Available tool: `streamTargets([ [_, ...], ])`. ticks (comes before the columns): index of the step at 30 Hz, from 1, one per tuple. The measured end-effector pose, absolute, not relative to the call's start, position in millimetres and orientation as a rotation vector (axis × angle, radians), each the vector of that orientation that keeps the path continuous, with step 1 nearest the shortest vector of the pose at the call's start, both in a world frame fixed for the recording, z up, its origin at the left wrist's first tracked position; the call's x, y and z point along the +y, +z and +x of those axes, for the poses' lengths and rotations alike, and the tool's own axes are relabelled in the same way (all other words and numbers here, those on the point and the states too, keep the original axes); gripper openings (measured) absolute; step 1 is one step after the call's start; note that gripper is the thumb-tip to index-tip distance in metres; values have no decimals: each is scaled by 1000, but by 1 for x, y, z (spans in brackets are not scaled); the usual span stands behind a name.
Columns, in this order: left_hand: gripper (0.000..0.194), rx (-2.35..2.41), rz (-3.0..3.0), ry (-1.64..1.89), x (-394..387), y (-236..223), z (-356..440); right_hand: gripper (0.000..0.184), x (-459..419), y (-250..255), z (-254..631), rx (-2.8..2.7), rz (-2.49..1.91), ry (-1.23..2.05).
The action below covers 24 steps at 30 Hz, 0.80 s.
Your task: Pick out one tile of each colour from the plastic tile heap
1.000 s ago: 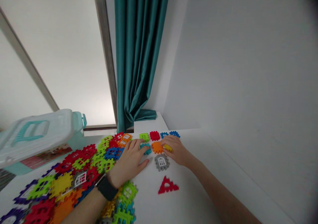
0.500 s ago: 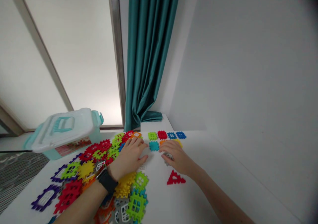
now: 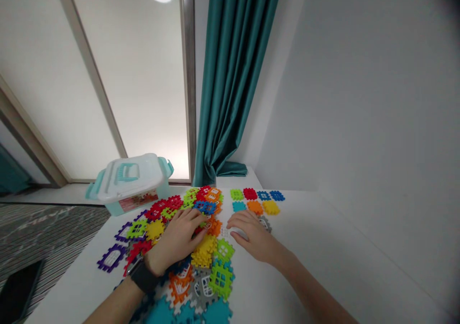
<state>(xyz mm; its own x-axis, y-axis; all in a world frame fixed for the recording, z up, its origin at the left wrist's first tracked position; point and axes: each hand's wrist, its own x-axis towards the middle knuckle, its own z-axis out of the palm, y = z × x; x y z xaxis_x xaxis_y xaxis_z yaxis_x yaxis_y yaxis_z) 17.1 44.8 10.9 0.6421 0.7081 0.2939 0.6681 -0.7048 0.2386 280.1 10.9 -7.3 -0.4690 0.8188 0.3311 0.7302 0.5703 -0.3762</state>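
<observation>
My left hand (image 3: pixel 184 232), with a dark watch on its wrist, lies over the pile of notched plastic building tiles, fingers stretched and thumb apart. Beside its fingertips are blue tiles (image 3: pixel 204 207) and an orange tile (image 3: pixel 214 227); yellow tiles (image 3: pixel 204 252) lie below the thumb. My right hand (image 3: pixel 254 235) rests low over the table, fingers curved and thumb apart. What lies under its palm is hidden. A white window-grid piece (image 3: pixel 224 233) is just left of it, and a grey tile (image 3: pixel 266 224) shows behind its knuckles.
Two rows of single tiles lie at the back, among them a red tile (image 3: pixel 250 194), an orange tile (image 3: pixel 255 207) and a yellow tile (image 3: pixel 270 207). A lidded tub (image 3: pixel 134 180) stands back left. The wall (image 3: pixel 359 170) borders the table's right side.
The view has swung left and down. My left hand has drawn back from the turquoise tile onto the pile. My right hand has come nearer, off the grey tile; the red triangle is now hidden.
</observation>
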Motion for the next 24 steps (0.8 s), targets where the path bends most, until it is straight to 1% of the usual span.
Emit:
streamTargets([
  [4, 21, 1098, 2725, 574, 37, 9, 5, 13, 4, -8, 265, -2344, -1246, 312],
  [8, 24, 1002, 2705, 577, 32, 6, -2, 18, 3, -10, 251, -2356, -1284, 355],
  [13, 28, 958, 2677, 602, 31, -2, -9, 19, 4, -17, 233, -2251, -1346, 324],
  [18, 30, 982, 2658, 623, 31, -3, -16, 17, -7, -34, 214, -2067, -1447, 253],
  [21, 39, 1012, 2673, 584, 30, -1, -17, 29, -14, -43, 209, -2011, -1515, 185],
  [24, 43, 1034, 2680, 573, 30, -1, -16, 36, -17, -47, 209, -2004, -1495, 145],
])
